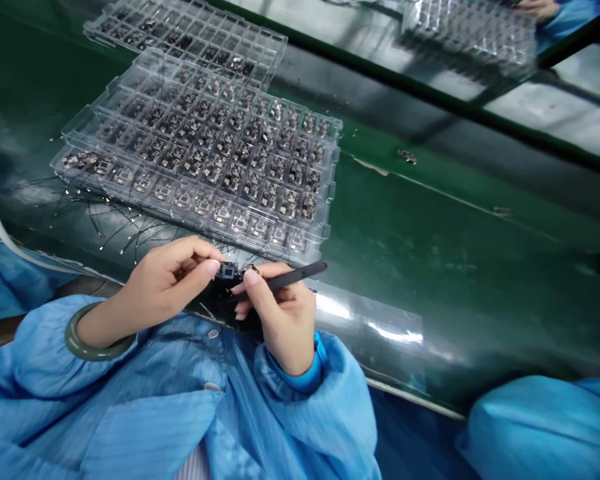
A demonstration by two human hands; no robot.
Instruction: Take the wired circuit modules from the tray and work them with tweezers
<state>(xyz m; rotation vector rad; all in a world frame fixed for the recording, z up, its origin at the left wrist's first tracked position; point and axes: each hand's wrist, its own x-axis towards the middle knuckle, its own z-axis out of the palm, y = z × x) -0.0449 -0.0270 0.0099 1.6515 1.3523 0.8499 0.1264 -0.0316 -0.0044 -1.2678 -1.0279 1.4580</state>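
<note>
My left hand (173, 277) pinches the left end of a small circuit board (229, 271) between thumb and fingertips, just above the bench's near edge. From the right, my right hand (283, 310) meets the same board with its thumb and forefinger. A pair of black tweezers (300, 274) lies across that hand, held in its fingers, the broad end pointing up and right. The tips of the tweezers are hard to make out against the dark background. Right beyond my hands is a clear plastic tray (325, 230) whose compartments hold many similar boards.
Thin black cables (113, 220) with small bright ends lie loose left of my hands. Another clear tray (275, 43) sits behind. Small parts (407, 157) lie on the green bench (455, 267). Stacked trays (473, 33) and another person's hand (540, 8) are at the far right.
</note>
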